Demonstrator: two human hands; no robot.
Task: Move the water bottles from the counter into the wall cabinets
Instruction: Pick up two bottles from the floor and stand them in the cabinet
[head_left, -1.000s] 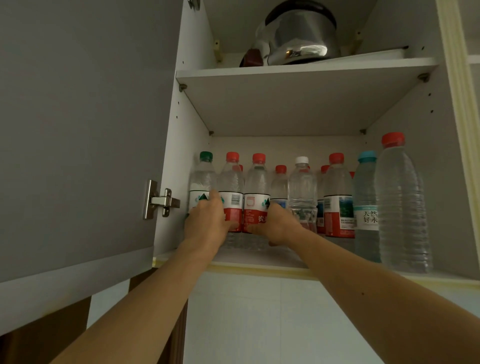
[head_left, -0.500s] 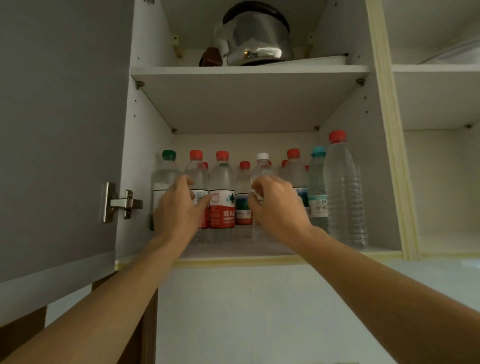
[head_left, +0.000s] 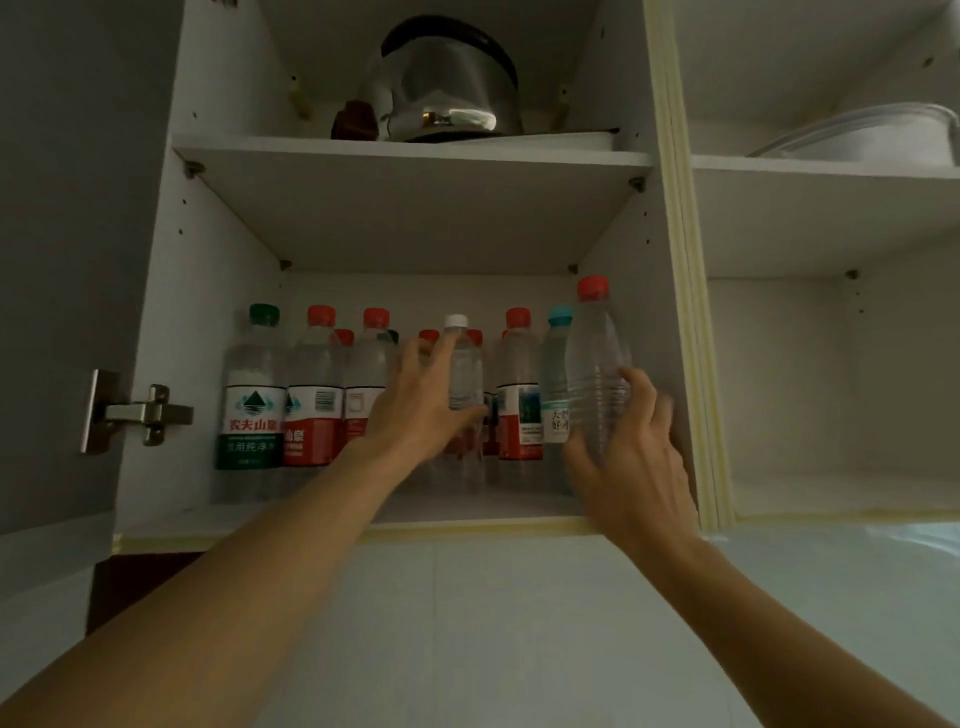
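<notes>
Several water bottles stand in rows on the lower shelf (head_left: 291, 519) of the open wall cabinet. At the left is a green-capped bottle (head_left: 253, 400), then red-capped ones (head_left: 315, 395), a blue-capped one (head_left: 557, 364) and a tall, clear red-capped bottle (head_left: 595, 364) at the right. My left hand (head_left: 415, 405) grips a slim white-capped bottle (head_left: 463, 364) in the middle, thumb across its front. My right hand (head_left: 636, 457) holds the tall clear bottle low down, fingers on its right side and thumb on its left. A back row of bottles is mostly hidden.
A steel kettle (head_left: 447, 88) sits on the upper shelf. The grey cabinet door (head_left: 62, 249) hangs open at the left on its hinge (head_left: 140, 413). The neighbouring right compartment holds a white container (head_left: 878, 140) on its upper shelf. White tiled wall lies below the cabinet.
My left hand left the red-labelled bottles and moved right to the white-capped bottle. My right hand moved from the white-capped bottle to the tall clear one at the right. The view shifted right.
</notes>
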